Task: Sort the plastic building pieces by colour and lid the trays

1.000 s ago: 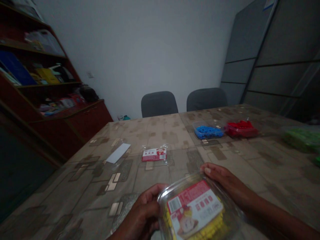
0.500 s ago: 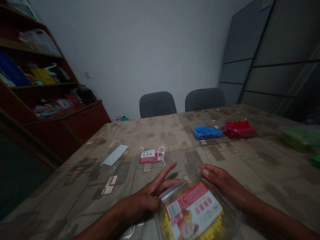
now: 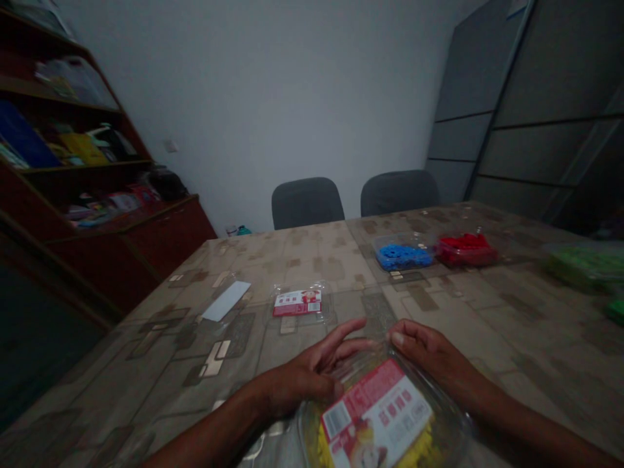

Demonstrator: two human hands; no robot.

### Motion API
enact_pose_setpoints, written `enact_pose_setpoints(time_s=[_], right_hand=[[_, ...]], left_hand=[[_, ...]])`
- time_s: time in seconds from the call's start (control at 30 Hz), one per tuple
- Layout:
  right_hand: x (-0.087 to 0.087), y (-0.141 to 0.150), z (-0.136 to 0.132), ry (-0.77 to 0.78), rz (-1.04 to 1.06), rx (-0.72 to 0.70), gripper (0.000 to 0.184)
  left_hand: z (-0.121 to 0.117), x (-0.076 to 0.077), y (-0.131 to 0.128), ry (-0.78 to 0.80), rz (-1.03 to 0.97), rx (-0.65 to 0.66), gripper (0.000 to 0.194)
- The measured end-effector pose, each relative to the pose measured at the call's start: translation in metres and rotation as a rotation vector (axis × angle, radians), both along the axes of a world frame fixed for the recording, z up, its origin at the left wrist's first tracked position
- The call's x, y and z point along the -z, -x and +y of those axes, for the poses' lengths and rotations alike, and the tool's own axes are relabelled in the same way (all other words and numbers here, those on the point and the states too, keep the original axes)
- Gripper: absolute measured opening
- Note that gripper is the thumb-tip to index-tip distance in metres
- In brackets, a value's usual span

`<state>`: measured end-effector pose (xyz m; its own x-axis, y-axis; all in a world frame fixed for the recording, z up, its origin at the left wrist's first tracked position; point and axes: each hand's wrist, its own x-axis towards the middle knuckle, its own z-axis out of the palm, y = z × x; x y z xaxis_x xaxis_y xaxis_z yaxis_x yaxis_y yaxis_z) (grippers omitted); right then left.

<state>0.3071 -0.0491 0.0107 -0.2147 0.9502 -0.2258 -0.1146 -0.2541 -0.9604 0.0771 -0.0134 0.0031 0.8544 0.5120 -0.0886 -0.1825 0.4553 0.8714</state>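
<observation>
A clear plastic clamshell box (image 3: pixel 441 426) with a red and white label (image 3: pixel 380 411) on its lid sits at the near edge of view, yellow pieces showing inside. My left hand (image 3: pixel 316 374) holds its left side, thumb on the lid edge, with two fingers stretched along the far edge. On the far corner, my right hand (image 3: pixel 424 344) pinches the rim between thumb and curled fingers. The near part of the box is cut off by the frame. Beyond my hands lies a clear lid (image 3: pixel 297 303) with a similar red and white label.
Clear boxes of blue pieces (image 3: pixel 404 257) and red pieces (image 3: pixel 465 250) stand at the back right; one of green pieces (image 3: pixel 585 265) is at the right edge. A clear lid with a white label (image 3: pixel 227 301) lies left. Two grey chairs (image 3: pixel 307 203) stand behind the patterned table (image 3: pixel 170 351).
My left hand has slid right and a little up along the box's far-left edge, its thumb now farther over the lid. My right hand stays at the far corner.
</observation>
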Motion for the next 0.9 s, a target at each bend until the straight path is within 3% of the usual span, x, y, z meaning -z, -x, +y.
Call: enact_pose_setpoints(time_s=[0.23,0.5,0.7,0.9], right_hand=[[0.0052,-0.0004,0.0018,0.014,0.048,0.014,0.042],[0.0011,-0.0016,0.0008,-0.017,-0.009,0.014,0.044],[0.0035,-0.0035,0.0042,-0.115,-0.067,-0.009,0.039],[-0.0011,-0.0059,-0.0004,-0.069,-0.086,-0.02,0.04]], left_hand=[[0.0047,-0.0034,-0.0047,0.064,-0.063,0.063,0.097],[0.0092,0.0041,-0.0061,0.096,-0.043,0.055,0.095],[0.0071,0.0009,-0.0088,0.109,-0.044,0.047,0.094],[0.007,0.0018,-0.0098,0.108,-0.047,0.0,0.089]])
